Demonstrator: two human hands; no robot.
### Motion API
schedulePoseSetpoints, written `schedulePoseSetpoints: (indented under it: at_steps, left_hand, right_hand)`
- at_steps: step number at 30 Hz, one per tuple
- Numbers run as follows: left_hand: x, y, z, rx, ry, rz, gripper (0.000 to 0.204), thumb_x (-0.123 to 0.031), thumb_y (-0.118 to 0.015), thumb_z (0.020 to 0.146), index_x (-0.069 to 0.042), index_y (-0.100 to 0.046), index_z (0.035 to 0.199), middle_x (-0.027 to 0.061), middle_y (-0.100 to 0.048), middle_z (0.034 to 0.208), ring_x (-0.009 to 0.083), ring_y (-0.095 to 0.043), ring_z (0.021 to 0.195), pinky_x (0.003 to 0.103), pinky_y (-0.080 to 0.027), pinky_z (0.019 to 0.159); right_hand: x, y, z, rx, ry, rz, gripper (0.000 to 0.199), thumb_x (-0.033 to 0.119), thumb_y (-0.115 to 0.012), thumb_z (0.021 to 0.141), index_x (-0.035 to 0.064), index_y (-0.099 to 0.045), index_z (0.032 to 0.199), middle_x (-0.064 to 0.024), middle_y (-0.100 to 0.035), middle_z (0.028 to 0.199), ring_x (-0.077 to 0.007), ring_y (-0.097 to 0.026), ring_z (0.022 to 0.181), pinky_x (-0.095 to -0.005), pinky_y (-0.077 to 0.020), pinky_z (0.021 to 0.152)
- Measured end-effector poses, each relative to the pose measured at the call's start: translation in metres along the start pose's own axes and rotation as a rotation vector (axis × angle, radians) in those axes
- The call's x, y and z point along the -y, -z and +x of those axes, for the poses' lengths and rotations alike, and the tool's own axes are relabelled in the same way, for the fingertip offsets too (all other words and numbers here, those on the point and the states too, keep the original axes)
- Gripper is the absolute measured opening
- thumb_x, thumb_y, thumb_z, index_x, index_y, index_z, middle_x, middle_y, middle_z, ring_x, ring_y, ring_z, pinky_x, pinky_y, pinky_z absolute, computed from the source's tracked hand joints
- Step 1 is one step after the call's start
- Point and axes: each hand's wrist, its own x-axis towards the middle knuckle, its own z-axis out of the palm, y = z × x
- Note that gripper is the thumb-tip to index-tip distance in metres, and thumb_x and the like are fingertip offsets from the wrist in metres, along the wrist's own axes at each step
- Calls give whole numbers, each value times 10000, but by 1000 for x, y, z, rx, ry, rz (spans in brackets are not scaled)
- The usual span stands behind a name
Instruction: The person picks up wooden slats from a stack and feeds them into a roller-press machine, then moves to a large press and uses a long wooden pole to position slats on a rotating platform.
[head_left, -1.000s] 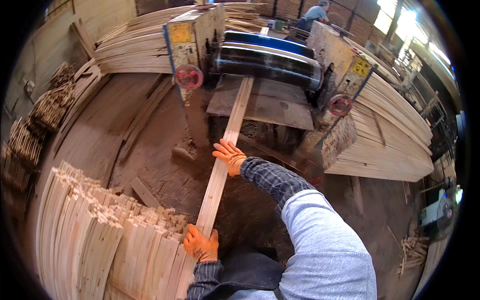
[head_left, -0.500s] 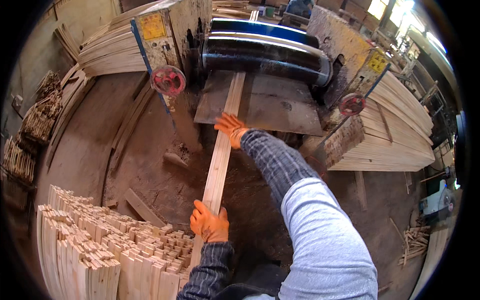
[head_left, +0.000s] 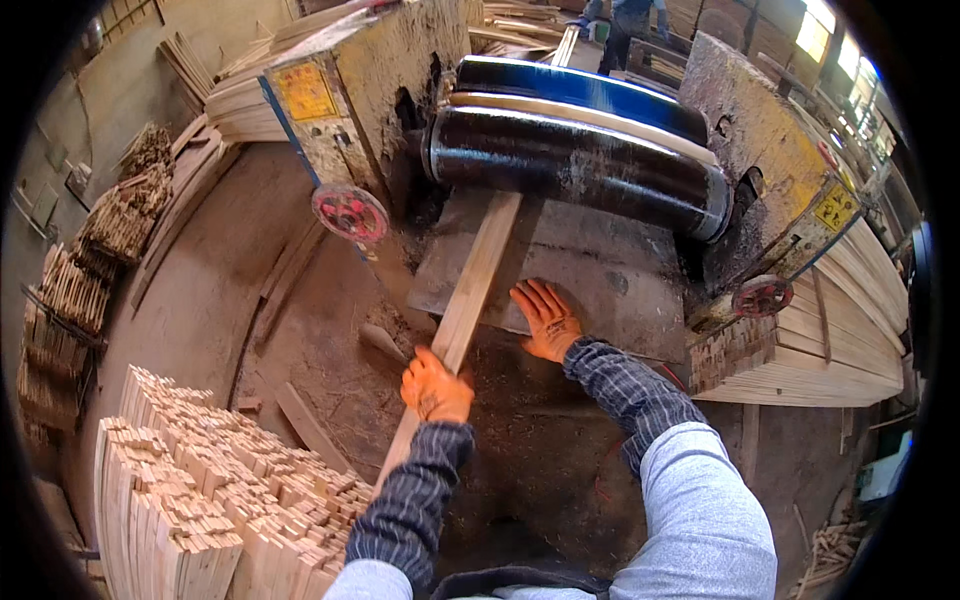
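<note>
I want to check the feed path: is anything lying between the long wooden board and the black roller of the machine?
Nothing visible blocks it. The long pale wooden board already runs over the grey metal table and under the black roller. The left hand grips the board; the right hand rests beside it on the table.

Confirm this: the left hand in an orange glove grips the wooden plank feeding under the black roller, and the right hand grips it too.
Not quite. In the head view the right hand lies open on the metal feed table beside the wooden plank; only the left hand grips it, below the black roller.
</note>
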Motion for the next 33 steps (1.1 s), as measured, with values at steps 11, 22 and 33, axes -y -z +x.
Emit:
schedulePoseSetpoints:
  at_steps: [11, 22, 33]
  left_hand:
    - [-87, 0, 106, 149, -58, -98, 766, -400, -862, 754, 25, -519, 1291, 290, -670, 1232, 432, -674, 1131, 496, -565, 967]
    - [160, 40, -134, -42, -31, -514, 555, -308, -729, 866, -22, -600, 1324, 235, -736, 1101, 437, -690, 1041, 512, -539, 936]
    - [612, 174, -465, -1011, 838, -1123, 570, -246, -727, 982, -27, -504, 1459, 114, -579, 1417, 252, -601, 1259, 423, -506, 1049]
  right_hand:
    - [-1, -21, 9, -207, -7, -9, 597, 90, -526, 987, 115, -403, 1571, -136, -439, 1614, -324, -332, 1541, -490, -214, 1309]
    - [42, 10, -2, -56, -223, -5, 848, 146, -787, 820, -10, -400, 1558, -274, -439, 1577, -422, -400, 1482, -489, -331, 1247]
    - [367, -97, -159, 39, 1, 734, 755, 226, -701, 969, 18, -352, 1605, -219, -344, 1667, -372, -315, 1552, -442, -293, 1267]
